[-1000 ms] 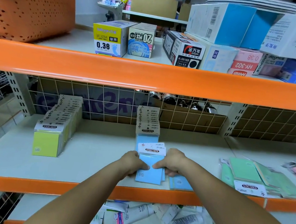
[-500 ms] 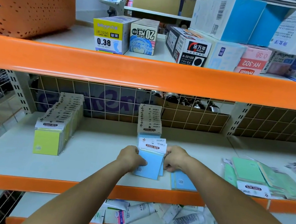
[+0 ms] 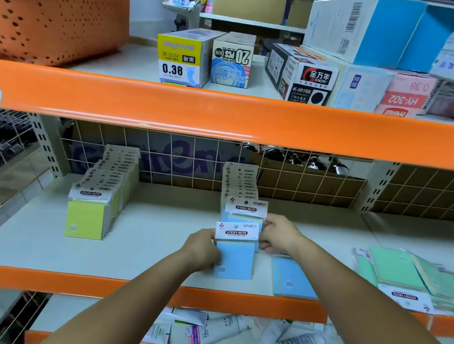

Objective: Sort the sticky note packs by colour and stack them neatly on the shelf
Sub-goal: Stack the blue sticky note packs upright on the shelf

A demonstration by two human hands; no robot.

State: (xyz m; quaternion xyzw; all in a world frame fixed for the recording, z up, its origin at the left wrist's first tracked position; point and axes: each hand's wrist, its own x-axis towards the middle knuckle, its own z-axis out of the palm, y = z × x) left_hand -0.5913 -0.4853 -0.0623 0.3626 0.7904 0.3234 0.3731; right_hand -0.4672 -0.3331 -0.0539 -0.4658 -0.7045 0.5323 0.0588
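Two hands are working at the blue row in the middle of the shelf (image 3: 129, 263): the left hand (image 3: 202, 249) is curling its fingers round the left edge of a blue sticky note pack (image 3: 234, 258) standing upright at the front, while the right hand (image 3: 279, 234) is pinching the packs of the blue row (image 3: 240, 185) just behind it. Such a pack looks light and stiff in the pad, though its wrapper is probably slippery and its card header bendable, so gripping the pad's side edges seems wisest. More blue packs (image 3: 293, 279) are lying flat just beside.

Left fingers (image 3: 215, 254) behind blue pack (image 3: 234, 260)
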